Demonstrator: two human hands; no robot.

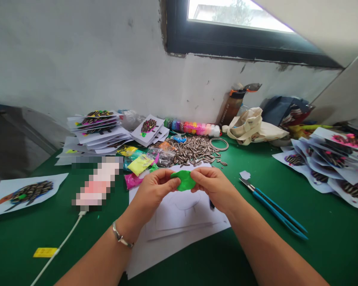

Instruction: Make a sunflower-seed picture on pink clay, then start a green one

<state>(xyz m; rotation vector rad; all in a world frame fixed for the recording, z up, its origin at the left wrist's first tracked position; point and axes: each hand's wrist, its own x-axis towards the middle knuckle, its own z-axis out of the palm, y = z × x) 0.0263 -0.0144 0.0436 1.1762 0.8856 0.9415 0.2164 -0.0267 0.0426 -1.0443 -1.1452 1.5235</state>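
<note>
A flattened piece of bright green clay (pixel 183 180) is stretched between my two hands above the papers. My left hand (pixel 158 186) pinches its left edge between thumb and fingers. On its right edge, my right hand (pixel 212 185) has a similar pinch. Below them lies a white sheet (pixel 173 216) with a faint pencil outline of a rounded body and short legs, partly covered by my hands, on top of larger sheets. Colored clay packets (pixel 139 163) and a heap of striped sunflower seeds (pixel 193 149) lie just beyond my hands.
Blue-handled tweezers (pixel 279 210) lie right of the papers. Stacks of decorated pictures stand at the left (pixel 103 133) and right (pixel 337 165). A blurred phone-like object (pixel 100 182) with a white cable (pixel 67 240) is at left. A brown bottle (pixel 232 107) and cloth bag (pixel 247 127) stand behind.
</note>
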